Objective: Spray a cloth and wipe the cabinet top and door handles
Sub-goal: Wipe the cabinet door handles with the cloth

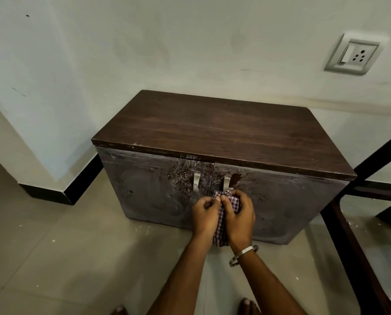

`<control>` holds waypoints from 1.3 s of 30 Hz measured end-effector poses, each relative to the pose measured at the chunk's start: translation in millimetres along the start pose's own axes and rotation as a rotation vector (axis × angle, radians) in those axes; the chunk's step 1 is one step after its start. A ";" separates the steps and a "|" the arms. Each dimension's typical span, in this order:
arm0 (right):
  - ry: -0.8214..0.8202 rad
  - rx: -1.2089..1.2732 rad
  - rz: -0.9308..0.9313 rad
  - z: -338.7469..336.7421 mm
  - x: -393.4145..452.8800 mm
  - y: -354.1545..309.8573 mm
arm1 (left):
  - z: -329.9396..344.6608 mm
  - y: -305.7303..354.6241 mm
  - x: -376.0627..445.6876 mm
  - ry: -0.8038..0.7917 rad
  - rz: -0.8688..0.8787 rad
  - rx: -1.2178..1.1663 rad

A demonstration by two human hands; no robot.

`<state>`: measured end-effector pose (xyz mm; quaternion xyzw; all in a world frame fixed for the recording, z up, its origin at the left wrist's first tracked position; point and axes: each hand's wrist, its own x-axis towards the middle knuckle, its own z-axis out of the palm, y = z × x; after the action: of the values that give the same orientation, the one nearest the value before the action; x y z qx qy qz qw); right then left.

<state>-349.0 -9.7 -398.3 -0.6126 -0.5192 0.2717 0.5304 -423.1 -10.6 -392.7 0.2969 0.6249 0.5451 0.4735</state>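
A low dark wooden cabinet (224,130) stands against the wall, its two doors streaked with wet smears. Two metal handles sit near the door seam: the left handle (196,181) is bare, the right handle (226,182) has its lower end covered by a checked cloth (221,230). My left hand (204,215) pinches the cloth's left edge. My right hand (238,218), with a metal bangle at the wrist, grips the cloth bunched against the bottom of the right handle. The rest of the cloth hangs down between my hands. No spray bottle is in view.
A wall socket (354,54) is at the upper right. Dark furniture legs (349,235) stand to the right of the cabinet. Black skirting (81,185) runs along the wall corner at left. The floor is tiled with white specks, and my toes show at the bottom edge.
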 end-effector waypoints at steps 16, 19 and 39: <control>0.025 -0.055 0.063 7.9 3.7 5.8 | 1.3 -9.4 13.3 -0.044 -0.007 0.055; 0.036 -0.045 0.105 11.7 3.2 3.5 | 1.8 -7.7 15.5 -0.044 -0.032 0.065; 0.081 0.017 0.284 19.1 -25.2 -3.0 | -28.3 -8.9 3.6 -0.128 -0.032 0.093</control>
<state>-374.7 -26.3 -406.5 -0.6859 -0.4031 0.3236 0.5122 -449.1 -20.8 -403.5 0.3430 0.6227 0.4877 0.5067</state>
